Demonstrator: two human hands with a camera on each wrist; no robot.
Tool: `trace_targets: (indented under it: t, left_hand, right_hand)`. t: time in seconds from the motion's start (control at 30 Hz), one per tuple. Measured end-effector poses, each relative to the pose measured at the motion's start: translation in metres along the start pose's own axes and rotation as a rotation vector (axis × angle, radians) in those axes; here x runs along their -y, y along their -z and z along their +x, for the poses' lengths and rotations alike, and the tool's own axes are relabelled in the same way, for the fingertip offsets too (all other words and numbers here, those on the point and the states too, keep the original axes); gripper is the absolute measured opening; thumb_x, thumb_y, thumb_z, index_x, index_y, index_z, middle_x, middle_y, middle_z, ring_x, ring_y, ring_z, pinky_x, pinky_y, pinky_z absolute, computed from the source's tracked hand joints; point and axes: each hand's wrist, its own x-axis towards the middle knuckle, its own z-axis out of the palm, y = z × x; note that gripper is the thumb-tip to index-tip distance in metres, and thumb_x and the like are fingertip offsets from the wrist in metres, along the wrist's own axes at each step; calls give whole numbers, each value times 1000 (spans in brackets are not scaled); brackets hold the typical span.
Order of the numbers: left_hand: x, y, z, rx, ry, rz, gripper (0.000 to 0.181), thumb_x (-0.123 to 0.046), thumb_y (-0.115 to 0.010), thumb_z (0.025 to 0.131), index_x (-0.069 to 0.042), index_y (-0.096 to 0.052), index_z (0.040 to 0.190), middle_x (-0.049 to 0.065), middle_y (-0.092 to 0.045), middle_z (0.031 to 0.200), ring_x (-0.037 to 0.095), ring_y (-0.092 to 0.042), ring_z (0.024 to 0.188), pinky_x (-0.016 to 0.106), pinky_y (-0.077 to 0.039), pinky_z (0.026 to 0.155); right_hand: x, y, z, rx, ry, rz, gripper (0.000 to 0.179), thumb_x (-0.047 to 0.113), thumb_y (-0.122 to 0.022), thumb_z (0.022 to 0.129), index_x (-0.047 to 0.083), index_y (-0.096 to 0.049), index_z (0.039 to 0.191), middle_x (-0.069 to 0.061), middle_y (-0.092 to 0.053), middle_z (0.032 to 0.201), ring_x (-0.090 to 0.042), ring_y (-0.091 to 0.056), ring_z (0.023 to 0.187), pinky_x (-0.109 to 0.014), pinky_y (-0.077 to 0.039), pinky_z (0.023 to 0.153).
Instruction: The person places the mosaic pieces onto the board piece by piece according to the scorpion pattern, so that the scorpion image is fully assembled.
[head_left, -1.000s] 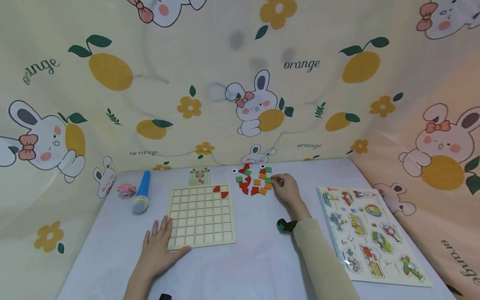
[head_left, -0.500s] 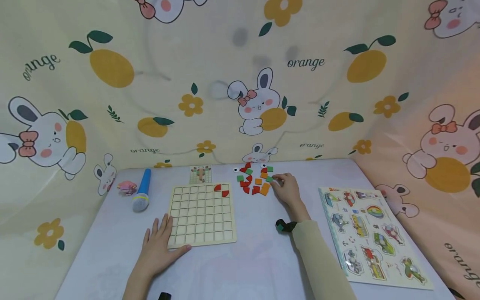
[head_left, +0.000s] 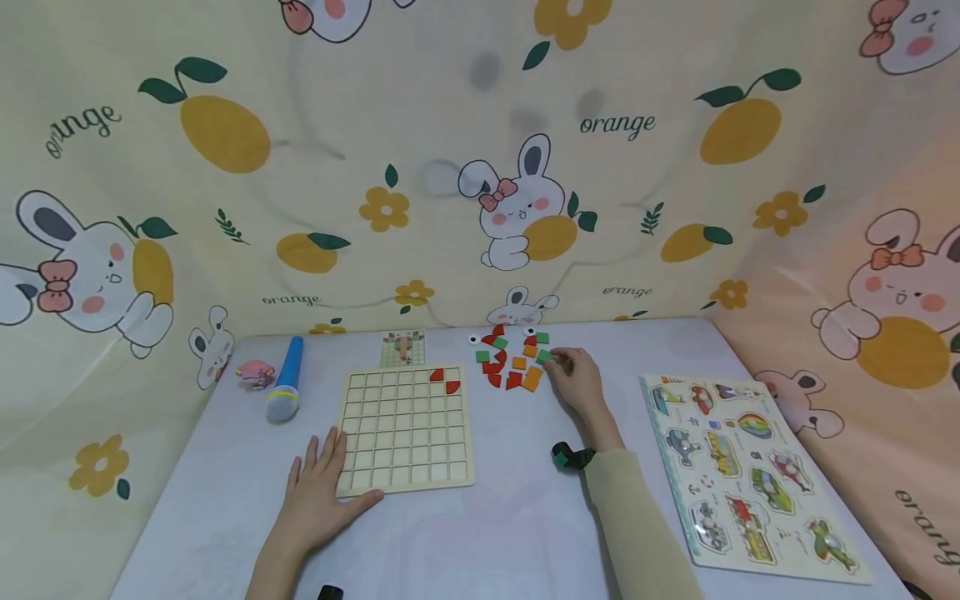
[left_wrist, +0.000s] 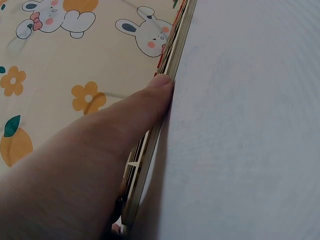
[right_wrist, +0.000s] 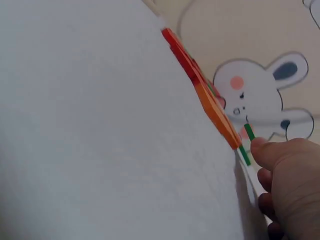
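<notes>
My left hand (head_left: 318, 492) lies with spread, straight fingers at the lower left corner of a wooden grid board (head_left: 405, 450). Its thumb (left_wrist: 161, 82) touches the board's near edge. Two red quarter-round tiles (head_left: 452, 387) sit in cells at the board's upper right. My right hand (head_left: 576, 379) pinches a green square tile (right_wrist: 249, 131) between thumb and fingers, raised over the loose pieces in the right wrist view. Beside it lie orange tiles (head_left: 532, 379), red tiles (head_left: 513, 381), other green tiles (head_left: 482, 357) and white round eye pieces (head_left: 473, 339).
A small pattern card (head_left: 402, 348) lies behind the board. To the left are a blue toy microphone (head_left: 285, 383) and a pink toy (head_left: 256, 373). A vehicle picture puzzle (head_left: 750, 475) takes up the right side. A printed cloth (head_left: 420, 150) hangs behind the table.
An orange tile has shifted left against its neighbour, and the green tile at my right fingertips has come up slightly. The left hand keeps its place on the board.
</notes>
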Motion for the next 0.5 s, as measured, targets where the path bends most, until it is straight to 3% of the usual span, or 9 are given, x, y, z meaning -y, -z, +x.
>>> trace_targets:
  t: [0.13, 0.3, 0.5]
  left_hand:
    - [1, -1, 0, -11, -7, 0, 126, -80, -69, 84, 2, -20, 167, 24, -10, 176, 53, 1, 161, 74, 1, 125]
    - [2, -2, 1, -11, -2, -2, 127, -80, -69, 83, 3, -20, 167, 24, -10, 176, 53, 0, 161, 73, 1, 126]
    - [1, -1, 2, 0, 7, 10, 128, -81, -68, 84, 2, -19, 167, 23, -9, 176, 52, 1, 161, 73, 1, 126]
  right_hand:
    - [12, -6, -9, -13, -13, 33, 35, 22, -68, 105, 2, -68, 134, -18, -63, 119, -32, -55, 108, -45, -49, 95]
    - [45, -22, -23, -21, 34, 49, 32, 19, -71, 103, 1, -70, 130, -15, -65, 116, -30, -57, 105, -42, -52, 90]
    - [84, -58, -37, 79, 119, 28, 31, 20, -74, 102, 7, -72, 130, -8, -65, 114, -22, -57, 98, -35, -54, 83]
